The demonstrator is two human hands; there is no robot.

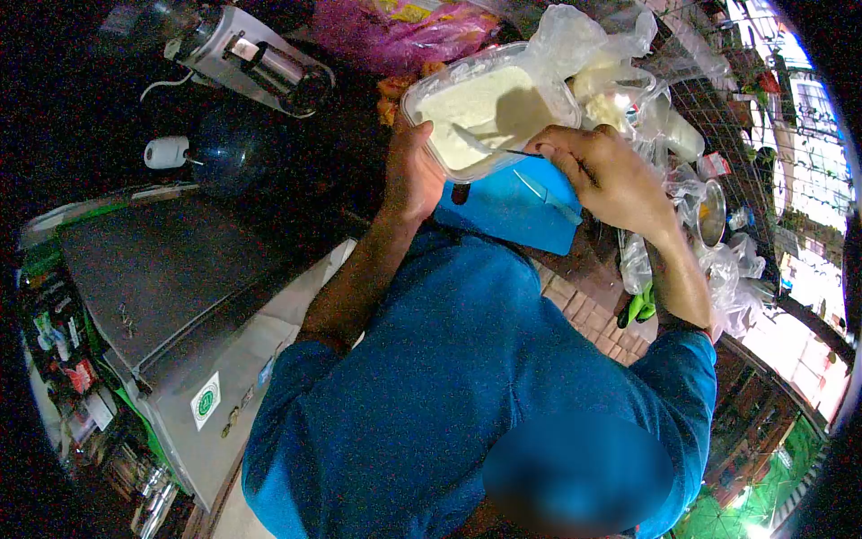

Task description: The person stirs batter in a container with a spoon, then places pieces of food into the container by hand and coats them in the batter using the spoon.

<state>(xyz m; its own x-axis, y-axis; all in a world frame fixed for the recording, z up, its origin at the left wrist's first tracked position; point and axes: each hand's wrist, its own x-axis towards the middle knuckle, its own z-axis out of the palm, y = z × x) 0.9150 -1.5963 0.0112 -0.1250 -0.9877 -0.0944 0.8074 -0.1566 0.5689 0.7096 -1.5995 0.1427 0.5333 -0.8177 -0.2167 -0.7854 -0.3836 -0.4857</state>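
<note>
We find the left hand [415,175] closed around the near-left corner of a clear tub [480,171], thumb at the rim. The right hand [597,175] pinches a spoon-like utensil [471,138] — its pale end in the tub's white contents [476,106]. Nearer our torso, we note a blue box [512,216]; beyond, plastic bags [575,40] on the right — an appliance [269,67], upper left.

off-white mixture [476,108] in a see-through tub [471,172], bright blue object [516,220], magenta plastic bag [395,38], deep blue shirt [431,386], tan floor [593,314] (patterned like bricks), white sticker [205,402] with a green round emblem [208,399]
</note>
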